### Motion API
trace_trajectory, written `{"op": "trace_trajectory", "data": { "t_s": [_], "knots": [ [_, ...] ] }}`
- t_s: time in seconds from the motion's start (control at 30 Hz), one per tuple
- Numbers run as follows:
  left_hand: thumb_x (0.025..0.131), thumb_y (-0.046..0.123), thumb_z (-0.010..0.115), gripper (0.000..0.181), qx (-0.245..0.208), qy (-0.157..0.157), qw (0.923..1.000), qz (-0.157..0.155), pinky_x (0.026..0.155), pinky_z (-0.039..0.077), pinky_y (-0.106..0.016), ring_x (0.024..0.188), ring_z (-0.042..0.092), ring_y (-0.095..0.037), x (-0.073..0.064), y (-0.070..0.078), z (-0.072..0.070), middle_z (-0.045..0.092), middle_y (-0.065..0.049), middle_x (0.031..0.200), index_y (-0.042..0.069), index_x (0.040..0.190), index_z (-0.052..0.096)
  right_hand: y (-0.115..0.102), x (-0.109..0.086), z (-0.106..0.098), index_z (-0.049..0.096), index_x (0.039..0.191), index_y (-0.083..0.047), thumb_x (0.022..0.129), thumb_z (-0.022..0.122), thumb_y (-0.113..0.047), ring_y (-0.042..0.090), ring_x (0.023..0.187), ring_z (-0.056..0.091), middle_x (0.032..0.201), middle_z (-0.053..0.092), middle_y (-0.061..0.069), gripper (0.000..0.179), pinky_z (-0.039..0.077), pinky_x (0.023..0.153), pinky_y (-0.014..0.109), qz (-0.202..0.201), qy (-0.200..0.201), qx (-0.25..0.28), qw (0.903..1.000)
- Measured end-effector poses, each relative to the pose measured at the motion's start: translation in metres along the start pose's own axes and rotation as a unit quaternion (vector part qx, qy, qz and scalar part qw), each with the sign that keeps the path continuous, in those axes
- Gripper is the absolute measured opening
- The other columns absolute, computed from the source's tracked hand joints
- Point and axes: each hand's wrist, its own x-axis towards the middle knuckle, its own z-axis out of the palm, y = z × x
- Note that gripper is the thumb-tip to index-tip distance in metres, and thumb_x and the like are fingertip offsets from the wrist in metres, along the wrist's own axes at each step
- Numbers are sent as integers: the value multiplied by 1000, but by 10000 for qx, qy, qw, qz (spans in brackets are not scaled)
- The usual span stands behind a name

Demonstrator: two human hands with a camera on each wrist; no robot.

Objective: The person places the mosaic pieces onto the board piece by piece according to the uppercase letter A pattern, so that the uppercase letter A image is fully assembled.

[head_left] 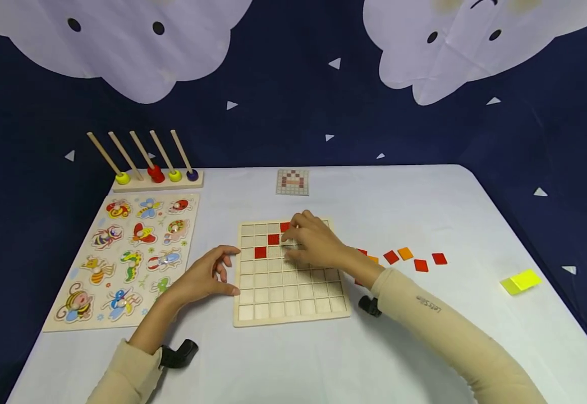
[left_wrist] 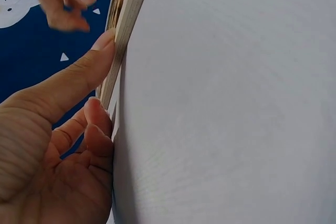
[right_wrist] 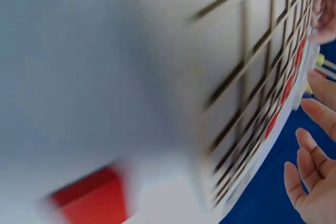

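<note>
Left hand touches grid board at left, right hand above it, both loose-fingered; shouldn't nudge its 3 red tiles.

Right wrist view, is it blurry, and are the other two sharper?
Right wrist: the red tile and the nearest part of the grid board blur; left wrist: the left hand looks sharper, the right hand blurred beyond; head: mostly crisp, soft shadow on the board.

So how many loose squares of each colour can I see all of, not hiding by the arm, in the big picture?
Red squares: 3
Orange square: 1
Total: 4 whole ones; others are partly hidden.
</note>
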Motion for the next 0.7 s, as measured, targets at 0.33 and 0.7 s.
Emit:
{"op": "trace_trajectory", "data": {
  "t_s": [0.33,0.7],
  "knots": [
    [68,10,91,80,-39,18,9999,116,60,39,-24,75,50,-14,1,-3,-3,48,-13,104,1,136,49,56,-69,-24,77,101,-5,77,85,-22,23,93,41,98,56,8,31,36,83,39,1002,358,-61,9943],
    [69,10,91,81,7,-11,10000,50,60,39,-24,74,50,-15,2,-3,-1,48,-12,103,1,137,49,83,-111,-20,76,86,-6,75,87,-20,24,91,42,92,54,6,20,39,83,39,1479,327,-205,9882]
  ]
}}
